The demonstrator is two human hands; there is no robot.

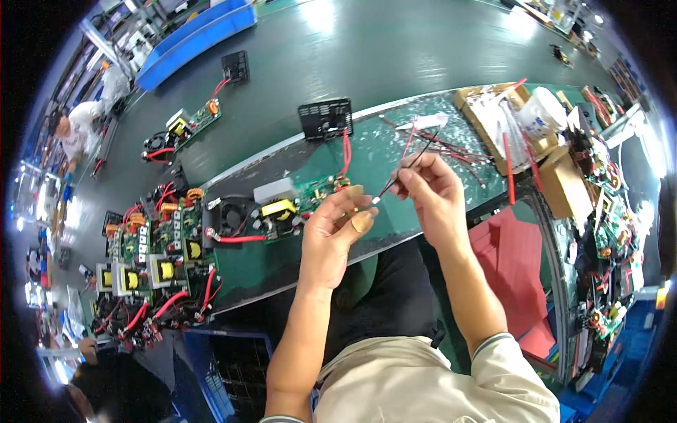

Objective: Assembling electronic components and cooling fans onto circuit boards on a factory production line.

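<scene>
My right hand (434, 194) pinches a thin red and black wire lead (386, 187), whose loose ends stick up past the fingers. A small white connector (376, 200) at the lead's lower end sits at the fingertips of my left hand (335, 225). The left fingers are curled round it, with tan covers on the thumb and a finger. Left of my hands, on the green bench, lies a circuit board (282, 208) with a yellow transformer and a black fan (231, 215). Red wires join it to a black vented panel (326, 120).
Loose red and black wires (455, 148) lie beyond my right hand, beside a cardboard tray (486, 106) and white tub (541, 113). Assembled boards (155, 247) crowd the left end. Behind runs a dark belt (381, 49) bearing another board (194, 123); a blue bin (197, 42) is far left.
</scene>
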